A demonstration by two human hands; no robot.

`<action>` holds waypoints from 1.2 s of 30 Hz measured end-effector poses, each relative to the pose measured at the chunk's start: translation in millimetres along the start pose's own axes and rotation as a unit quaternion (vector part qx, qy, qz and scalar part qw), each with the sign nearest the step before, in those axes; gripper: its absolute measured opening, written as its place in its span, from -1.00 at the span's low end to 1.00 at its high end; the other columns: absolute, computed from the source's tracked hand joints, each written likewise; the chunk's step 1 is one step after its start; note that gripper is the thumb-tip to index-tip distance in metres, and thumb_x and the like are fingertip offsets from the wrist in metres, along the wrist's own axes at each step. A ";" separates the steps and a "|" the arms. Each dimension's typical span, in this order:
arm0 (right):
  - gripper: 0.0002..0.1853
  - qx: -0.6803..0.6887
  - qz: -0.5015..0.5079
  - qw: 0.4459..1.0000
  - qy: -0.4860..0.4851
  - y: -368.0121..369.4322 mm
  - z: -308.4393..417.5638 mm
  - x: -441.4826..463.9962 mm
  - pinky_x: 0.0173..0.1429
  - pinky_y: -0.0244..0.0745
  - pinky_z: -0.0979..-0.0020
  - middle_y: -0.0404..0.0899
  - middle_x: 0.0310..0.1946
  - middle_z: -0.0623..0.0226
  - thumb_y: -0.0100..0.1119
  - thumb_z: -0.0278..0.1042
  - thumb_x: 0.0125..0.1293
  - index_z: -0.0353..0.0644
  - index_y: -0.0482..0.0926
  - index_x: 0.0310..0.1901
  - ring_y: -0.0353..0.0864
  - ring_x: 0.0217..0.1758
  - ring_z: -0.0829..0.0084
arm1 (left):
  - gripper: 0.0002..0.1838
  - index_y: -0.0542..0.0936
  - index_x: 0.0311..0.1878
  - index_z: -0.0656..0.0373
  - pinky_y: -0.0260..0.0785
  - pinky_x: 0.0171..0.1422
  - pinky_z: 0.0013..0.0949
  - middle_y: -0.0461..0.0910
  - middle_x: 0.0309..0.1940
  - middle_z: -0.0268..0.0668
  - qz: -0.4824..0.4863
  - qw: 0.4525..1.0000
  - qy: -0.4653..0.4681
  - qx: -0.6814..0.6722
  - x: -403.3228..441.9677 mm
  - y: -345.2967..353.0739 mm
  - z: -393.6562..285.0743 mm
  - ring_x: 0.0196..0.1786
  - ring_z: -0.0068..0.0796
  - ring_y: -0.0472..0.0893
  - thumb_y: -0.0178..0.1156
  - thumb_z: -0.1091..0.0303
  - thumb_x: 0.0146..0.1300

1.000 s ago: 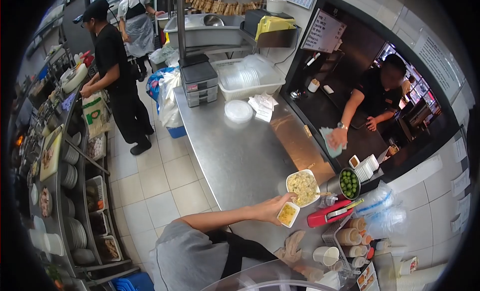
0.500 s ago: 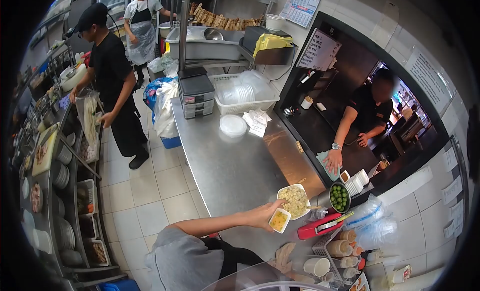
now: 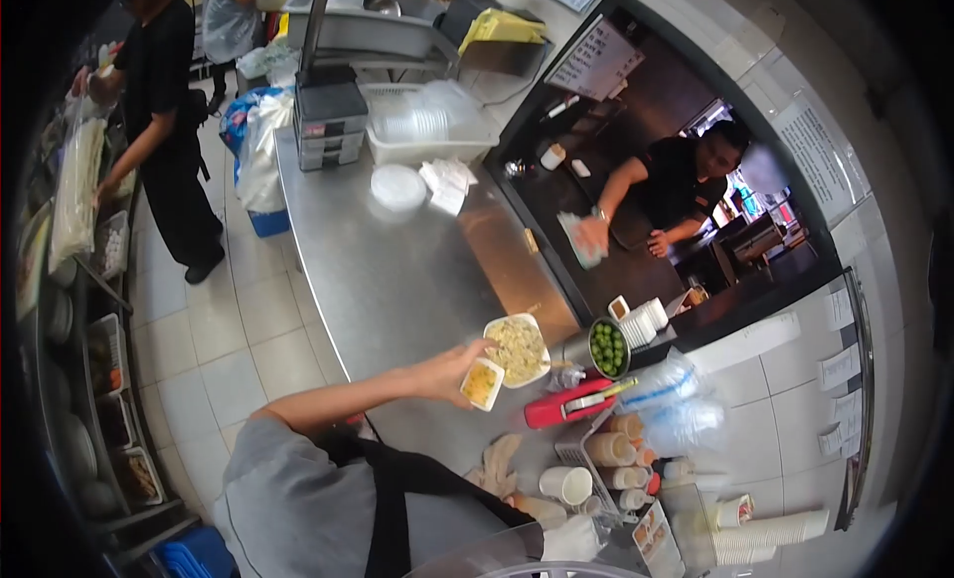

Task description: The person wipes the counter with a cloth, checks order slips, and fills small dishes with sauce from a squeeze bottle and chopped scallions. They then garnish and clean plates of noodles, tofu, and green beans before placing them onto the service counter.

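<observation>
My left hand [image 3: 449, 371] reaches over the steel counter [image 3: 397, 300], its fingers closed on a small white square bowl [image 3: 481, 383] with yellow food in it. Right beside it is a larger white bowl [image 3: 517, 350] heaped with pale, rice-like food; my fingertips come up to its edge, and whether they touch it I cannot tell. A utensil end shows at that bowl's far rim. My right hand cannot be made out; the area around the beige crumpled cloth or glove [image 3: 499, 464] is partly covered by a clear shield.
A pink-red dispenser [image 3: 566, 404], a container of green limes [image 3: 608, 347] and a basket of sauce bottles [image 3: 616, 449] stand to the right. Beyond the hatch, a person's hand [image 3: 592, 236] holds a cloth. Another person in black [image 3: 159, 111] works at the left.
My view has swung right and down, so everything sits further left and higher. The person in the hatch has slid the cloth away from the limes. My left hand keeps the small bowl beside the larger one.
</observation>
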State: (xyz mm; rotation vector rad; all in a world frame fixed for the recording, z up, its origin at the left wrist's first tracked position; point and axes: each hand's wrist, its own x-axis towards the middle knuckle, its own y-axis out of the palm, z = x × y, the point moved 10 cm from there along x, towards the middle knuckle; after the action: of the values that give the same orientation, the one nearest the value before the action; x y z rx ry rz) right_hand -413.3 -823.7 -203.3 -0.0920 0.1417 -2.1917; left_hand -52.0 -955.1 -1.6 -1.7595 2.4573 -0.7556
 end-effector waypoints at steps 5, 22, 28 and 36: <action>-0.18 -0.006 -0.003 1.000 0.016 3.1 -0.4 -4.1 0.23 0.31 0.21 0.29 0.15 -0.01 0.38 -0.41 0.00 -0.30 0.10 0.25 0.36 0.17 0.16 | 0.07 -0.02 0.29 0.12 0.26 0.23 -0.14 0.40 0.05 0.05 -0.008 1.000 0.006 0.007 -4.1 -13.7 -8.7 0.16 0.03 0.39 0.47 0.38 -0.29; -0.15 -0.029 -0.041 0.996 0.071 -53.5 -39.4 -35.1 0.23 0.27 0.27 0.29 0.14 -0.07 0.43 -0.35 -0.01 -0.39 0.09 0.23 0.33 0.19 0.15 | 0.06 0.02 0.26 0.11 0.36 0.18 -0.18 0.44 0.03 -0.01 0.011 0.999 0.025 0.037 48.9 -29.7 -12.3 0.12 0.00 0.48 0.50 0.37 -0.32; 0.00 -0.064 -0.133 0.983 -0.105 -48.8 47.1 -64.9 0.31 0.11 0.26 0.19 0.20 -0.04 0.40 -0.47 -0.03 -0.34 -0.13 0.34 0.24 0.23 0.19 | 0.06 0.01 0.27 0.13 0.37 0.19 -0.16 0.33 0.13 -0.04 0.013 0.997 0.065 0.046 112.4 -31.3 -3.5 0.17 -0.05 0.44 0.49 0.39 -0.30; 0.00 -0.027 -0.135 0.990 -0.040 -23.2 38.7 -53.2 0.39 -0.07 0.23 0.07 0.27 -0.06 0.41 -0.38 -0.02 -0.34 -0.12 0.34 0.12 0.32 0.14 | 0.05 -0.02 0.20 0.12 0.41 0.10 -0.17 0.50 -0.09 0.01 0.011 0.994 0.102 0.043 160.5 -39.6 13.3 -0.04 0.04 0.55 0.50 0.36 -0.34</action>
State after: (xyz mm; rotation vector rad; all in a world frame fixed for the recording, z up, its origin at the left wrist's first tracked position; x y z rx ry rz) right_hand -396.3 -769.8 -162.5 -0.2401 0.1501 -2.4498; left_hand -71.1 -1113.6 43.0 -1.7001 2.5187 -1.0730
